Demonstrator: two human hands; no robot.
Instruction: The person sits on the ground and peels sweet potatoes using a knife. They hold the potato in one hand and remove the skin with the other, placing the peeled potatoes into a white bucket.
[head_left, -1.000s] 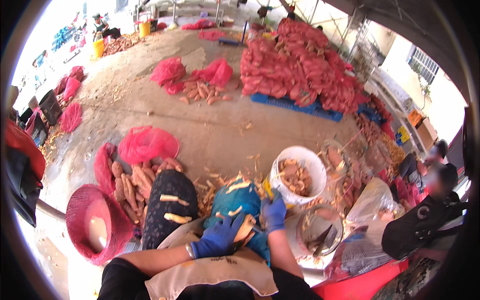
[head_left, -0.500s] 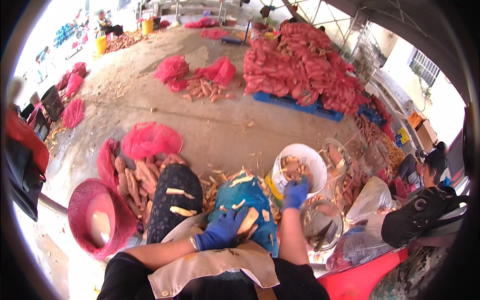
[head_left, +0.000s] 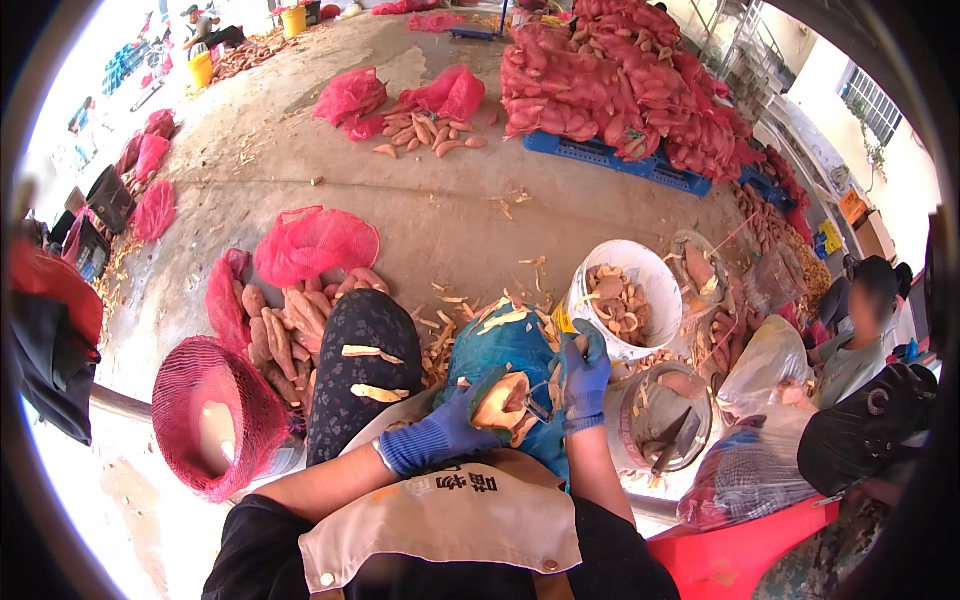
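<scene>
Left hand (head_left: 440, 435) in a blue knit glove has its grip closed around a half-peeled orange sweet potato (head_left: 500, 402), cupping it from below. Right hand (head_left: 583, 378), same kind of glove, is closed on a small peeler (head_left: 541, 402) pressed against the potato's right side. The potato sits just left of the white plastic bucket (head_left: 640, 275) of peeled pieces, long axis tilted up-right toward it.

A single fisheye view looks steeply down from the person's head, close over the lap and gloved hands at the lower centre of the frame. It faces forward across a concrete yard (head_left: 330, 170) that fills the upper half. Straight edges bend toward the dark rim.
</scene>
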